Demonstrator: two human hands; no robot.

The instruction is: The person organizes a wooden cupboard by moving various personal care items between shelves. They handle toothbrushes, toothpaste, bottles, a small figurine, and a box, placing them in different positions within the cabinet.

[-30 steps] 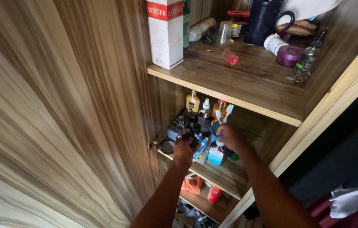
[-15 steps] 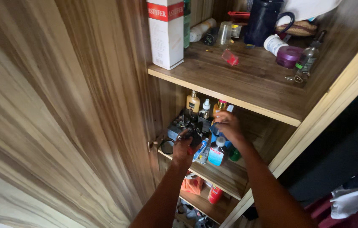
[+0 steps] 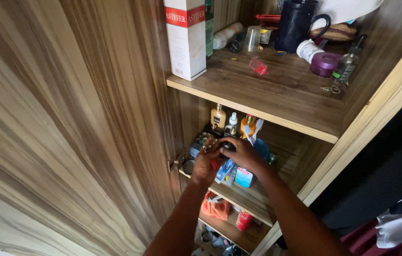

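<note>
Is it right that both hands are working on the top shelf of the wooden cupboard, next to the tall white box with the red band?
Not quite. In the head view the left hand and right hand are together at the middle shelf, one level below, among small bottles. The tall white box with the red band does stand on the top shelf, but no hand is near it.

Small dark object — gripped between both hands, above middle shelf.

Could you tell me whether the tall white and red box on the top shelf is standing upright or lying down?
Upright. The box stands on its short end at the front edge of the top shelf, its long sides running vertically.
</note>
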